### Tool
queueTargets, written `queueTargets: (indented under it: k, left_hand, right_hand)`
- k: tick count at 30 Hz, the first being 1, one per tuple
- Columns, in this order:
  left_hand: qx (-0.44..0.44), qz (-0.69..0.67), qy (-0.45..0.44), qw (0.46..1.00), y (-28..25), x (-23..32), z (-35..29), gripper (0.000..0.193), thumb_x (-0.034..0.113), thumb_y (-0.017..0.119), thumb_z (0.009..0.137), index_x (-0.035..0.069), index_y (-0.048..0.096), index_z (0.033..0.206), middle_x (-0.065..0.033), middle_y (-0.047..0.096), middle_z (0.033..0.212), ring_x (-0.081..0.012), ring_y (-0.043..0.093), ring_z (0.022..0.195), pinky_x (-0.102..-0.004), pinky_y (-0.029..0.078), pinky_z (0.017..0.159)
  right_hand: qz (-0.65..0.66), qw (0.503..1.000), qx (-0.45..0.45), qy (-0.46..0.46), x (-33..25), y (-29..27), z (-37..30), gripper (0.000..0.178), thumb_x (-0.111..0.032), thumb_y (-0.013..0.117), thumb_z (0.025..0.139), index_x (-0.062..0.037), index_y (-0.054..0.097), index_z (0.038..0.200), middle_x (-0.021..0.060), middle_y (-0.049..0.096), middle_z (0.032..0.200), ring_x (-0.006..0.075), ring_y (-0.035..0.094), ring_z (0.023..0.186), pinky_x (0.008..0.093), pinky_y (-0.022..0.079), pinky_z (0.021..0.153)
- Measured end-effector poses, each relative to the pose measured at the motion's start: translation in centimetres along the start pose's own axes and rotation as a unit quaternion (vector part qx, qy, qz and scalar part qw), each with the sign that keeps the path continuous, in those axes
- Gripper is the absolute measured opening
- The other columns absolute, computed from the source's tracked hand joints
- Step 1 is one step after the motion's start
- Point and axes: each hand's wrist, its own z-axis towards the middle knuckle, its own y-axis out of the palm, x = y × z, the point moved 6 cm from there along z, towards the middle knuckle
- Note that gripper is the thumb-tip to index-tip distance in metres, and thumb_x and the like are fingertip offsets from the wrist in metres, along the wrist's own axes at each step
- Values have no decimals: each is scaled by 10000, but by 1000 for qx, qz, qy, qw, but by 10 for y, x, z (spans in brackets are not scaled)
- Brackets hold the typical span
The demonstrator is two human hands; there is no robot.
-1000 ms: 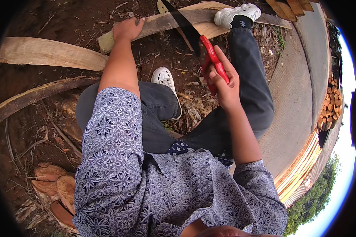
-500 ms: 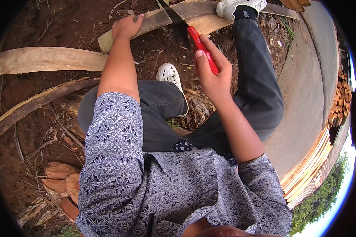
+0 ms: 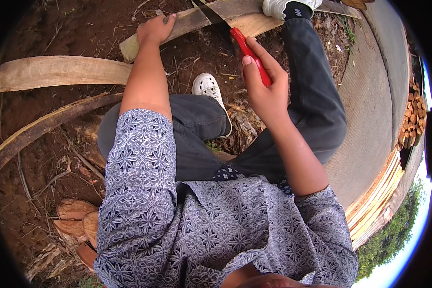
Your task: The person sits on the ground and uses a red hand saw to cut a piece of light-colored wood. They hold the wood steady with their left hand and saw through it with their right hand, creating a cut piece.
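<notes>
My right hand [image 3: 269,79] is wrapped round the red handle of a handsaw [image 3: 251,55], the thumb lying along its near side. Its dark blade slants up and left across a wooden plank [image 3: 187,26] and runs out of the top of the view; the teeth cannot be made out. On the plank's left end my left hand [image 3: 153,30] presses down and grips it, thumb pointing right, the other fingers partly hidden over the far side. My right foot, in a white clog [image 3: 276,8], rests on the plank further right.
A pale board [image 3: 57,73] and a curved bark-edged strip [image 3: 43,122] lie on the brown soil at left. Cut wood chunks [image 3: 76,213] sit lower left. My other white clog [image 3: 207,86] is between my arms. Stacked timber [image 3: 377,194] stands at right beside a grey surface [image 3: 365,115].
My right hand and the saw have shifted slightly right and back toward me. My left hand stays on the plank's end.
</notes>
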Motion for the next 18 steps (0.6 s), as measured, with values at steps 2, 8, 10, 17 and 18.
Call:
queueTargets:
  k: [2, 8, 10, 17, 18]
  left_hand:
    - [-4, -1, -2, 1000, 1, 0, -1, 707, 726, 352, 975, 218, 656, 1361, -145, 695, 1317, -332, 636, 1253, -489, 467, 1065]
    - [-11, -8, -17, 1000, 3, 2, 0, 681, 709, 360, 983, 244, 652, 1386, -122, 693, 1335, -314, 634, 1265, -501, 451, 1082]
    - [-8, -5, -17, 1000, 3, 2, 1, 682, 714, 367, 977, 252, 651, 1390, -116, 697, 1330, -311, 638, 1261, -494, 455, 1081]
    - [-12, -14, -32, 999, -2, -5, 1, 749, 766, 368, 938, 253, 633, 1416, -127, 670, 1377, -321, 620, 1292, -474, 473, 1077]
    - [-16, -9, -35, 999, -3, -7, 2, 751, 765, 365, 938, 255, 628, 1422, -123, 669, 1380, -318, 618, 1295, -474, 471, 1079]
  right_hand:
    - [17, 1000, -6, 15, 3, 0, -3, 438, -157, 649, 1005, 46, 608, 1391, 75, 720, 908, 86, 627, 784, 255, 511, 743]
    - [-83, 994, -39, -57, 2, -10, 0, 450, -147, 653, 1008, -1, 596, 1429, 87, 731, 1016, 84, 635, 835, 260, 516, 781]
    - [-75, 996, -50, -21, -5, -23, -11, 452, -136, 653, 1007, -13, 593, 1438, 93, 734, 1049, 81, 635, 843, 255, 516, 785]
    - [-57, 997, -46, -11, -13, -27, -17, 424, -124, 661, 997, -16, 624, 1406, 101, 754, 1024, 75, 640, 834, 249, 518, 775]
    - [-59, 997, -43, -18, -5, -19, -5, 418, -125, 665, 994, -12, 633, 1395, 104, 755, 1017, 75, 642, 835, 251, 520, 775]
